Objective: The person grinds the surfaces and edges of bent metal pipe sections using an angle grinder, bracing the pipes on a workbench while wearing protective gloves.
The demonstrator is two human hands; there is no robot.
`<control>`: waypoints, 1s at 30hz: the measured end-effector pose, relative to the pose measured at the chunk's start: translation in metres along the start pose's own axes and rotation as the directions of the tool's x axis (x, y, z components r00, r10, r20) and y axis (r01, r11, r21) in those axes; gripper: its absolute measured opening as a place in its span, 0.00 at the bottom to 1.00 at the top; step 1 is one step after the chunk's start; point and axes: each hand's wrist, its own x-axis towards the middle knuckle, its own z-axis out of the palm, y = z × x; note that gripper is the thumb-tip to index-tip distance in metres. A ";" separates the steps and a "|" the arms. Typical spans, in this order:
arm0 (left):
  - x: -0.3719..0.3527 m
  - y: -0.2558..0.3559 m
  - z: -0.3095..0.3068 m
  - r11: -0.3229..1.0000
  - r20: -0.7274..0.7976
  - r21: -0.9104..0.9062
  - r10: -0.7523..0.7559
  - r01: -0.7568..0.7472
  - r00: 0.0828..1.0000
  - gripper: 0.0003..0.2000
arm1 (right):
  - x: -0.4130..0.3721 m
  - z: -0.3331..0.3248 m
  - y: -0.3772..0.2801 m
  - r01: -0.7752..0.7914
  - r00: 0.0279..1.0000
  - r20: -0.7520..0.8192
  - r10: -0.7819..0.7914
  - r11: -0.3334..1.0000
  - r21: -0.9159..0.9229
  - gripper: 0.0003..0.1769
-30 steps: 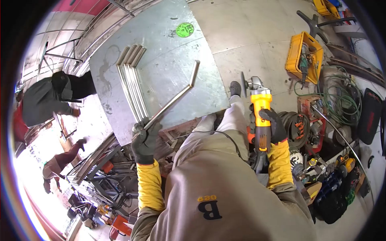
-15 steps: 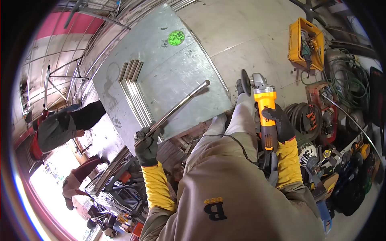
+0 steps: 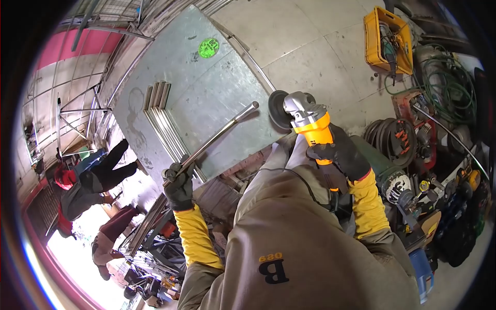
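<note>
My left hand (image 3: 178,188), in a dark glove, is closed round the lower end of a long metal tube (image 3: 214,138). The tube slants up and right over the metal-topped table (image 3: 227,82). My right hand (image 3: 343,155), also gloved, grips a yellow angle grinder (image 3: 315,126) by its body. The grinder's dark disc (image 3: 279,109) is near the table's right corner, a short way right of the tube's free end and apart from it. Several metal tubes (image 3: 168,129) lie side by side on the table, left of the held tube.
A yellow crate (image 3: 369,39) with tools stands on the floor at the upper right. Coiled hoses (image 3: 390,142) and many tools lie on the right. Two people, one in a red cap (image 3: 66,178), are at the left. Metal frames (image 3: 82,108) lean behind them.
My right hand has brought the grinder left and tilted it, so its disc is nearer the tube's end. The tube and my left hand have shifted slightly left in view.
</note>
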 end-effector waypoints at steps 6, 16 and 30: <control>0.002 0.003 0.009 0.995 0.008 0.093 0.023 -0.024 1.000 0.17 | 0.000 0.003 -0.012 0.055 0.996 0.073 -0.042 0.982 -0.181 0.32; 0.003 0.003 0.008 0.992 -0.012 0.123 0.013 -0.011 1.000 0.17 | 0.006 0.004 -0.025 0.109 0.989 0.131 -0.074 0.953 -0.284 0.34; 0.004 0.005 0.012 0.987 0.010 0.153 0.047 -0.048 0.999 0.16 | 0.016 0.010 -0.035 -0.119 0.986 0.110 0.122 0.992 -0.033 0.28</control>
